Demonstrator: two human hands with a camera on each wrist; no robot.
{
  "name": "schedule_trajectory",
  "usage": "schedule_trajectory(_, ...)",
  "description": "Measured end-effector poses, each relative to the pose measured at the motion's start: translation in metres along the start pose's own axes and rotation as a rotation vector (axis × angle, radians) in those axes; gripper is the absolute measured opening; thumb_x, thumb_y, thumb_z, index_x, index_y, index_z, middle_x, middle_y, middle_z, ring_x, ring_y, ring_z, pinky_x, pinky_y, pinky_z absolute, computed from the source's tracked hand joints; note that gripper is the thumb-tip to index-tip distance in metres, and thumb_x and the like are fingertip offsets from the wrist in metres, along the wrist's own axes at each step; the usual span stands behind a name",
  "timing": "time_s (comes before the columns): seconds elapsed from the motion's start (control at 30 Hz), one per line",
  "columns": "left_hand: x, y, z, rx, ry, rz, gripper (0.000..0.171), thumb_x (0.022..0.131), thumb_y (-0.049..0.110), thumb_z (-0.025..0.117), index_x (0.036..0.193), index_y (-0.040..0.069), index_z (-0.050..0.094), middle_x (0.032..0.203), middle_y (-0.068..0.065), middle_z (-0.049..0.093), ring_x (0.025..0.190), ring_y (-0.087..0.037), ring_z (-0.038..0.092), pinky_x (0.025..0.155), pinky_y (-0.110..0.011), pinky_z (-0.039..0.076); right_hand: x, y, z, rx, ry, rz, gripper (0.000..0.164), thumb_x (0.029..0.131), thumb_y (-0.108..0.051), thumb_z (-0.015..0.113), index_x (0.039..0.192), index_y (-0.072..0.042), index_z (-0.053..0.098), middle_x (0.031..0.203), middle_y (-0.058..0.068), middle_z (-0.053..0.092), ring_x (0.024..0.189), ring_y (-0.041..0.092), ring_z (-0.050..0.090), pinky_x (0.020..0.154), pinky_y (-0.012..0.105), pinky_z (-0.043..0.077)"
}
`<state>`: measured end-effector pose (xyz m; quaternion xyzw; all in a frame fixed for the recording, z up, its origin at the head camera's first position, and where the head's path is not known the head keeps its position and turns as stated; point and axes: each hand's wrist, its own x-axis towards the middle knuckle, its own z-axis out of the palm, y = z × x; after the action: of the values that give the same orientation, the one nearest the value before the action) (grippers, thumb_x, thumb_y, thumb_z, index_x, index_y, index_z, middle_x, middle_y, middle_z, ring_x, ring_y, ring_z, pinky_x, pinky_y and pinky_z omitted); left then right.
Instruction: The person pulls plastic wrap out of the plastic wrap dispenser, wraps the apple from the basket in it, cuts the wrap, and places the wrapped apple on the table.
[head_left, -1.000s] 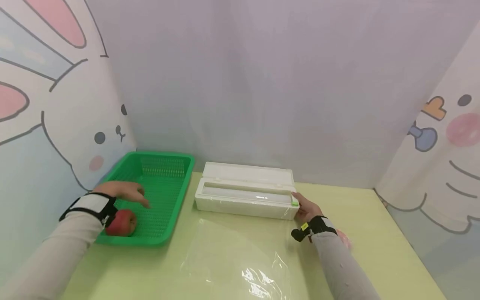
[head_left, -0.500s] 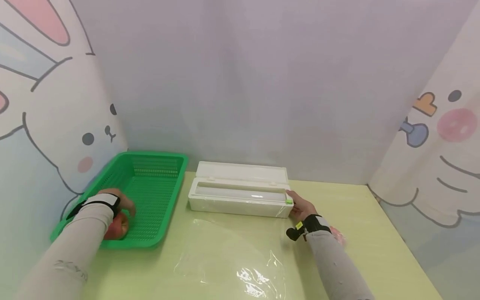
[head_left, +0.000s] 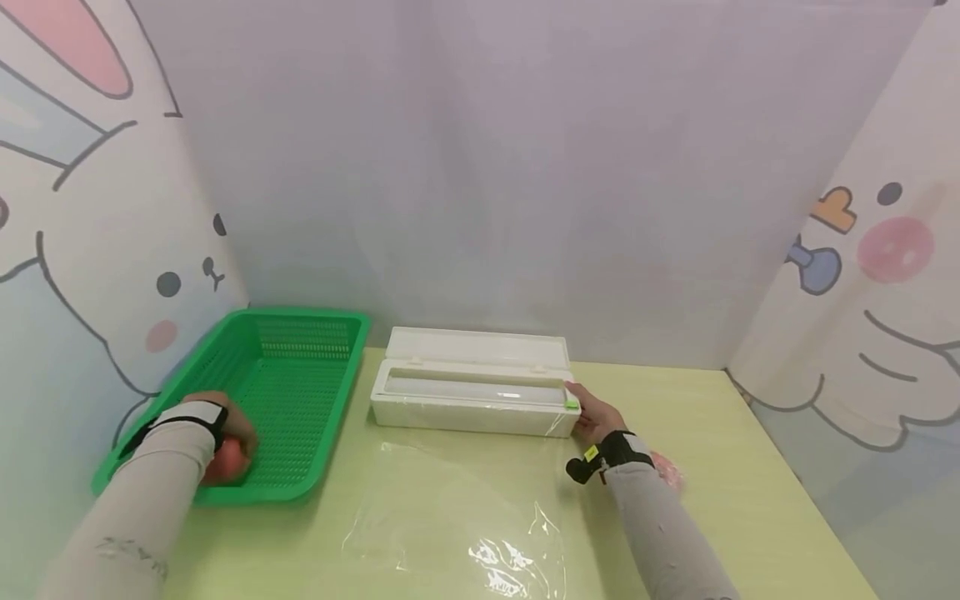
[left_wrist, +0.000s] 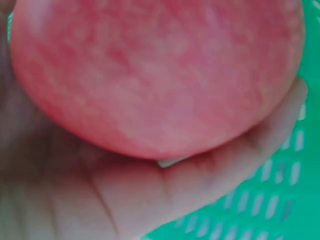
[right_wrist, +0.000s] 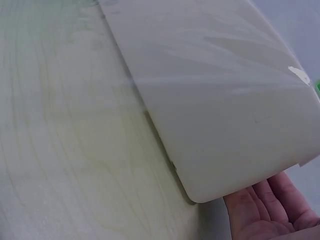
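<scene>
My left hand (head_left: 228,417) reaches down inside the green basket (head_left: 341,408) and grips a red apple (head_left: 227,463). In the left wrist view the apple (left_wrist: 160,75) fills most of the picture, with fingers (left_wrist: 200,185) curved along its underside. A white cling film dispenser (head_left: 472,417) stands with its lid raised and a roll inside. My right hand (head_left: 597,414) holds the dispenser's right end, beside the green slider (head_left: 572,404). In the right wrist view its fingers (right_wrist: 282,197) go behind the end of the box, their tips hidden.
Clear film (head_left: 457,508) is drawn from the dispenser over its front and lies on the pale yellow table (head_left: 720,508). Something pink in clear wrap (head_left: 666,471) is partly hidden by the right forearm. A curtain (head_left: 480,167) hangs close behind the dispenser.
My left hand has drawn back and down from above the basket onto the apple and taken hold of it. The right hand stays on the dispenser. The view has shifted slightly.
</scene>
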<state>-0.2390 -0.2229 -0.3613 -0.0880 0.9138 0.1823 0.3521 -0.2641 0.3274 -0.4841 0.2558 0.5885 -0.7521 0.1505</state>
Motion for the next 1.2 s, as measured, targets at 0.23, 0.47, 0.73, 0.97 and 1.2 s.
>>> schedule_trajectory(0.23,0.0,0.03,-0.033,0.053,-0.002,0.065,0.035,0.069,0.03,0.063,0.088,0.002,0.056,0.081,-0.007,0.055,0.07,-0.017,0.055,0.06,-0.027,0.051,0.0,0.002,-0.005,0.004,0.008,0.003,0.029,0.09,-0.036,0.063,0.099,-0.009,0.054,0.072,-0.009,0.063,0.07,0.002,0.059,0.066,0.015,0.05)
schedule_trajectory(0.47,-0.02,0.086,-0.039,0.153,0.044,0.357,0.016,0.071,0.027,0.06,0.074,0.014,0.05,0.074,0.001,0.051,0.063,-0.013,0.049,0.055,-0.027,0.043,-0.001,-0.002,-0.005,0.002,0.007,-0.012,0.035,0.091,-0.036,0.062,0.108,-0.007,0.052,0.072,-0.01,0.063,0.07,0.0,0.06,0.066,0.014,0.051)
schedule_trajectory(0.73,-0.03,0.125,-0.011,0.202,0.159,0.538,0.039,0.074,0.037,0.061,0.099,0.008,0.056,0.098,-0.01,0.059,0.083,-0.02,0.058,0.064,-0.029,0.051,-0.001,0.002,-0.009,0.007,0.019,-0.008,0.029,0.091,-0.034,0.062,0.1,-0.008,0.053,0.069,-0.009,0.063,0.067,0.001,0.061,0.064,0.015,0.052)
schedule_trajectory(0.97,-0.035,0.146,0.024,0.092,0.204,0.676,0.048,0.075,0.036,0.063,0.112,0.007,0.056,0.106,-0.012,0.061,0.091,-0.023,0.058,0.068,-0.032,0.053,0.002,0.007,-0.003,0.005,0.041,-0.012,0.042,0.088,-0.036,0.066,0.111,-0.004,0.052,0.07,-0.009,0.063,0.068,0.001,0.06,0.065,0.015,0.052)
schedule_trajectory(1.2,-0.026,0.168,0.067,-0.031,0.25,0.772,0.032,0.073,0.031,0.067,0.099,0.013,0.059,0.091,-0.003,0.063,0.081,-0.017,0.058,0.064,-0.027,0.052,0.001,0.003,-0.001,-0.01,0.055,-0.024,0.059,0.087,-0.039,0.067,0.128,-0.001,0.046,0.071,-0.009,0.062,0.069,0.001,0.061,0.066,0.015,0.052)
